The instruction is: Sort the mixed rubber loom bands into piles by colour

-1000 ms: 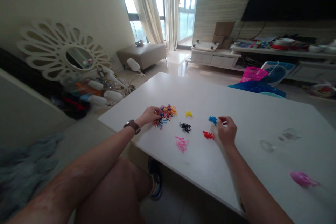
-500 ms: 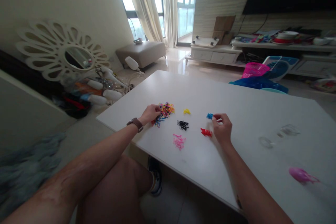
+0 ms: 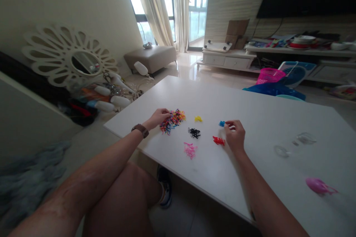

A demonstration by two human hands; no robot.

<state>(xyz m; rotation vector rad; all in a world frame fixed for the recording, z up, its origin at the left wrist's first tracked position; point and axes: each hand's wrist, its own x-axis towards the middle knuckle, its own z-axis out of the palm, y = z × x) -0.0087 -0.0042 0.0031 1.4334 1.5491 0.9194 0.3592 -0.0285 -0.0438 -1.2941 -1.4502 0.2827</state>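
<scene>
A mixed heap of small coloured rubber bands (image 3: 175, 119) lies on the white table, with the fingertips of my left hand (image 3: 159, 118) bent together at its left edge. Whether a band is between them is hidden. My right hand (image 3: 236, 136) rests on the table with its fingers curled into a pinch. Its tips touch a little blue pile of rubber bands (image 3: 221, 123); what they hold is too small to make out. Between the hands are yellow bands (image 3: 198, 119), black bands (image 3: 194, 133) and pink bands (image 3: 190, 150). Red bands (image 3: 218, 140) sit just left of my right wrist.
Toward the right of the white table (image 3: 267, 118) lie a clear plastic item (image 3: 282, 151), another clear piece (image 3: 306, 138) and a pink rounded object with strands (image 3: 318, 185). Beyond the far edge stands a pink basket (image 3: 269, 76). My knee is below the near edge.
My left hand has shifted slightly up and left, uncovering more of the mixed heap. My right hand stays at the blue pile, almost unmoved. The camera view has tilted a little.
</scene>
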